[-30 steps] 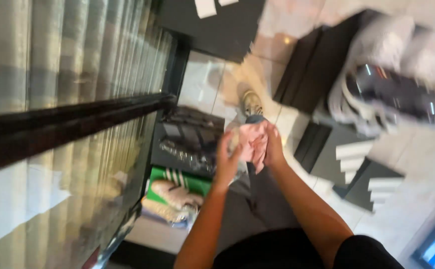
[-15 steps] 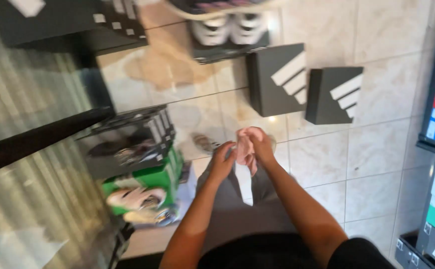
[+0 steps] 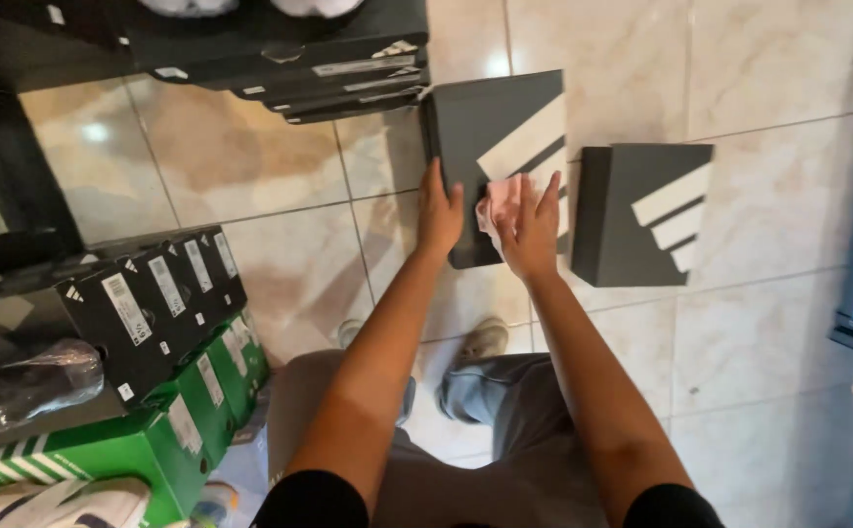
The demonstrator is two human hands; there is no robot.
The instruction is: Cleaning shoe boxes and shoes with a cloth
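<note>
Clearly mid-wipe, the right hand [image 3: 527, 227] presses a pink cloth [image 3: 498, 198] with spread fingers onto the dark shoe box [image 3: 490, 137] on the floor, the left hand [image 3: 439, 215] flat, steadying its edge; next calls for even strokes.

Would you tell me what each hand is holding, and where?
The right hand presses a pink cloth flat under its fingers; the left hand rests on the dark shoebox edge.

Your soft pink cloth [image 3: 501, 200] sits on a matt dark-grey cardboard shoe box [image 3: 490, 147]. Second matt grey cardboard box [image 3: 641, 215] beside it. Beige marbled floor tiles [image 3: 250, 156] are glossy, reflective. Green cardboard box [image 3: 153, 440] is smooth.
</note>
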